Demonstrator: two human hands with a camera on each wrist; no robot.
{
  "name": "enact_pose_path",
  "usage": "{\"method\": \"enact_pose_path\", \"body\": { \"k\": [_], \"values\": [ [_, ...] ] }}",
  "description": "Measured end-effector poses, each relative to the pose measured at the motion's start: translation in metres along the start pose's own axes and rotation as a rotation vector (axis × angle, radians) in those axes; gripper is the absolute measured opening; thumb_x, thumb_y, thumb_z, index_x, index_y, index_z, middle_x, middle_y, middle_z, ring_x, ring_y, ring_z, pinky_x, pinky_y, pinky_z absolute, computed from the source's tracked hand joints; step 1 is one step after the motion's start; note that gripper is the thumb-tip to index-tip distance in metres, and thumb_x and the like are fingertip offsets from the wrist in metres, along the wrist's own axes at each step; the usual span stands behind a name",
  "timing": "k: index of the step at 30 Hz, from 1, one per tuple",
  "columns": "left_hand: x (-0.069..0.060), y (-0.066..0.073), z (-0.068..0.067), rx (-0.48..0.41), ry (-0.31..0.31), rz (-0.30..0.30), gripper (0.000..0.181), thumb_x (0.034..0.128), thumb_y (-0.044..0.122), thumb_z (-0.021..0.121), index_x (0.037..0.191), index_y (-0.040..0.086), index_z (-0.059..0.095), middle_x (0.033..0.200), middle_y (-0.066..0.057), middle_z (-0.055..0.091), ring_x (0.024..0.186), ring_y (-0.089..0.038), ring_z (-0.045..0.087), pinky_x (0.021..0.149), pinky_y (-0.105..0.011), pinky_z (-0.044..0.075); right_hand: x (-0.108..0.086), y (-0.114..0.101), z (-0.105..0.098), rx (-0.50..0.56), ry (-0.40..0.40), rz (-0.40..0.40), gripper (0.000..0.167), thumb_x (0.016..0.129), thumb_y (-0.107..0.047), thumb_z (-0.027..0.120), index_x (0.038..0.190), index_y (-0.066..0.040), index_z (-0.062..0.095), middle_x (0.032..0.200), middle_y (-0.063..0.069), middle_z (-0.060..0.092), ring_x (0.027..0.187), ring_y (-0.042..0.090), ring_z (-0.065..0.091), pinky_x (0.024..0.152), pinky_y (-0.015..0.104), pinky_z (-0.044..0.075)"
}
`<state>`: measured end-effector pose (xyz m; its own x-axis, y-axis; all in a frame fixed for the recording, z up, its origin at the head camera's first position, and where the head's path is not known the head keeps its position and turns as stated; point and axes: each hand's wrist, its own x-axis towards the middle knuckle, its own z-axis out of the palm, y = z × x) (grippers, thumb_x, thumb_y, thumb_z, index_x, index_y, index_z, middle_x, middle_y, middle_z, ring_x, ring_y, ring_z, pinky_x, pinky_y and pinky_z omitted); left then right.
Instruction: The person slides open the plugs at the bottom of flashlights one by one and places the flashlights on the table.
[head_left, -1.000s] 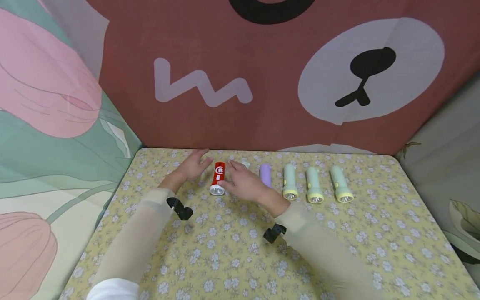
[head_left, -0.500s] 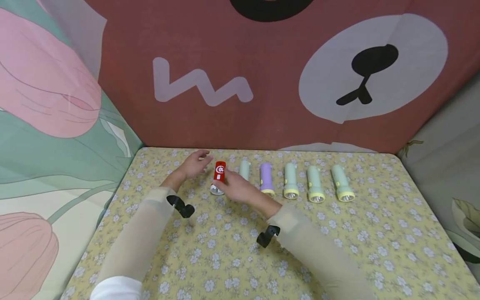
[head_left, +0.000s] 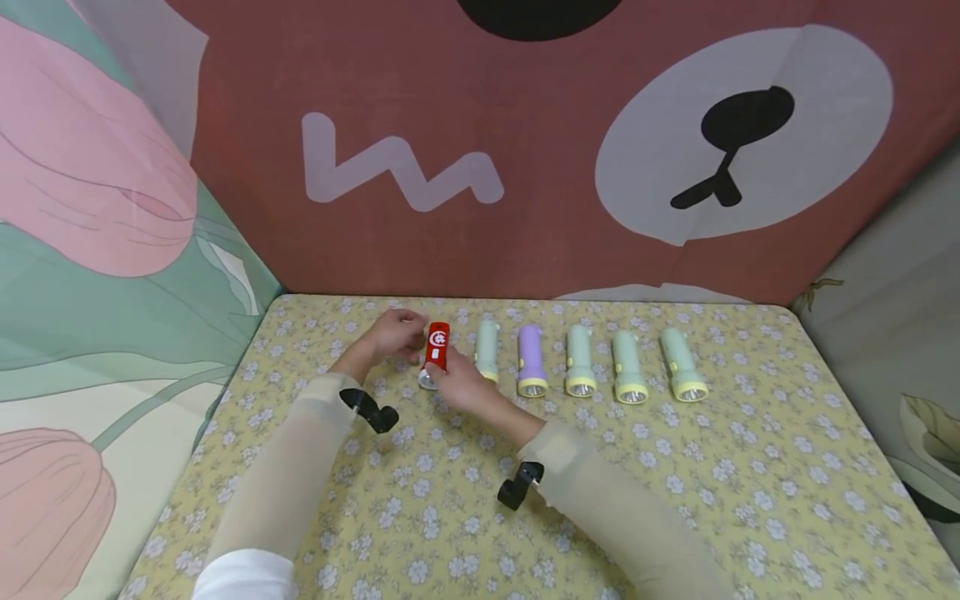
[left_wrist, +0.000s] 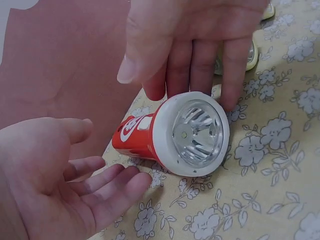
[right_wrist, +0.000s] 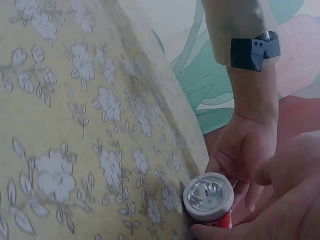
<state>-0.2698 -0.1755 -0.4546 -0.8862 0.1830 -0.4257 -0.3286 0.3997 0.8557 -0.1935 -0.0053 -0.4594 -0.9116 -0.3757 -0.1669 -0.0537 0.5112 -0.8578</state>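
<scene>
head: even, soft, fairly dim light; faint shadows on cloth (head_left: 420, 517); wide-angle stretch at edges | left wrist: clearer; glints on reflector (left_wrist: 200, 132), soft shadow beside torch (left_wrist: 140, 142) | right wrist: dimmest, hazy; right hand (right_wrist: 282, 205) slightly soft

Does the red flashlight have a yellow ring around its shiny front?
No, the left wrist view shows that the red flashlight has a white ring around its front.
</scene>
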Motion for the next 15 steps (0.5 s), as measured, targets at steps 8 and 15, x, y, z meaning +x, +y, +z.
{"method": "enact_pose_path", "body": {
  "k": [8, 15],
  "values": [
    [0.001, -0.003, 0.003, -0.038, -0.077, -0.016, 0.045, 0.1089, 0.024, 0.049, 0.143, -0.006, 0.049, 0.136, -0.027, 0.059, 0.120, -0.037, 0.063, 0.087, -0.043, 0.061, 0.004, 0.005, 0.009, 0.068, 0.096, 0.011, 0.036, 0.109, -0.017, 0.046, 0.135, 0.007, 0.051, 0.117, 0.019, 0.065, 0.090, 0.024, 0.058, 0.081, 0.040, 0.050],
    [0.005, -0.007, 0.003, -0.045, -0.087, -0.027, 0.046, 0.1090, 0.023, 0.049, 0.145, -0.006, 0.048, 0.134, -0.027, 0.060, 0.111, -0.031, 0.066, 0.078, -0.035, 0.062, 0.006, 0.007, 0.019, 0.091, 0.172, 0.002, 0.030, 0.107, -0.011, 0.049, 0.128, 0.008, 0.057, 0.108, 0.017, 0.068, 0.087, 0.021, 0.058, 0.083, 0.039, 0.051]
  ]
}}
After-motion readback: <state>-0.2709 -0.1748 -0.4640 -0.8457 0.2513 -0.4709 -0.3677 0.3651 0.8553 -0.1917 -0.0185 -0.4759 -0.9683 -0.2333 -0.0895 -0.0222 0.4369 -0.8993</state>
